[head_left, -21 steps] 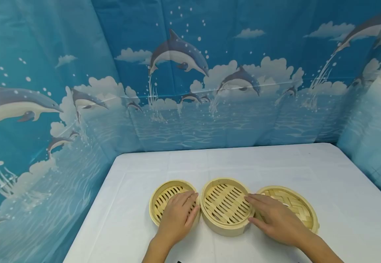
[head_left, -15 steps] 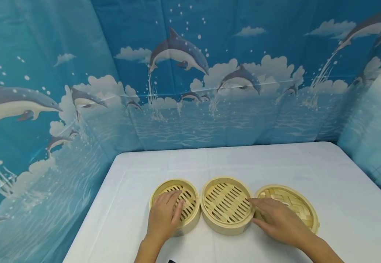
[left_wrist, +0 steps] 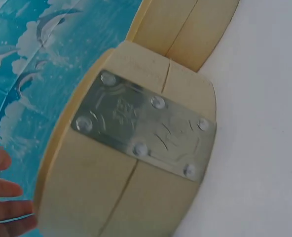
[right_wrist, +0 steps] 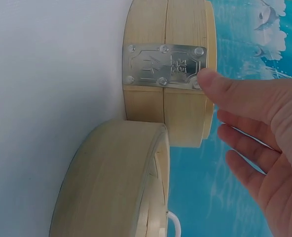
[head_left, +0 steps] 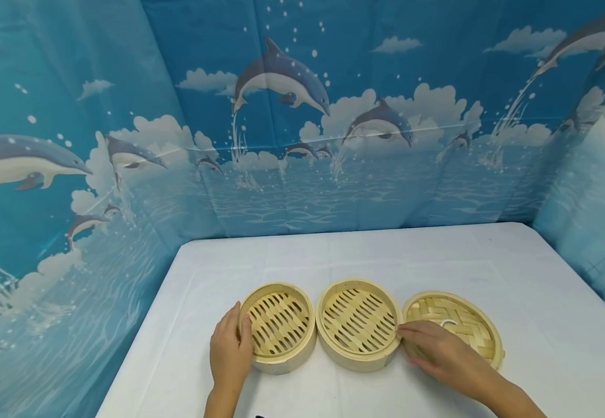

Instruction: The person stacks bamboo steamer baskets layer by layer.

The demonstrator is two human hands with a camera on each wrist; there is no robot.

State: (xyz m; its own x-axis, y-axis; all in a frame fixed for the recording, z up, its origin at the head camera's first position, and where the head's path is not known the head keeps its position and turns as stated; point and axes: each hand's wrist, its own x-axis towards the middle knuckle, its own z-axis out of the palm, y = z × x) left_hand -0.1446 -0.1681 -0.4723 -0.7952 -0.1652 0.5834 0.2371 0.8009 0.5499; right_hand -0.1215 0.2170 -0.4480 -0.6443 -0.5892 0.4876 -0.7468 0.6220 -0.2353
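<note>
My left hand [head_left: 230,348] is at the left side of a round bamboo steamer basket [head_left: 277,320], its thumb overlapping the rim. In the left wrist view the loosely extended fingers [left_wrist: 13,210] reach the upper edge of that basket, whose side carries a riveted metal plate [left_wrist: 143,128]. A second steamer basket [head_left: 357,324] stands right beside the first. At its right rim is my right hand [head_left: 446,357], with the thumb [right_wrist: 215,84] at the corner of its metal plate [right_wrist: 163,66] and the other fingers spread. Neither hand grips anything.
A woven bamboo steamer lid [head_left: 472,325] with a small white loop lies on the right, partly behind the right hand. Everything stands on a white-covered table [head_left: 344,255]. A blue dolphin-print curtain [head_left: 302,128] closes off the back and sides.
My left hand has moved left from over the left basket to its outer side, uncovering the slatted base. My right hand has stayed by the middle basket's right rim, shifting slightly.
</note>
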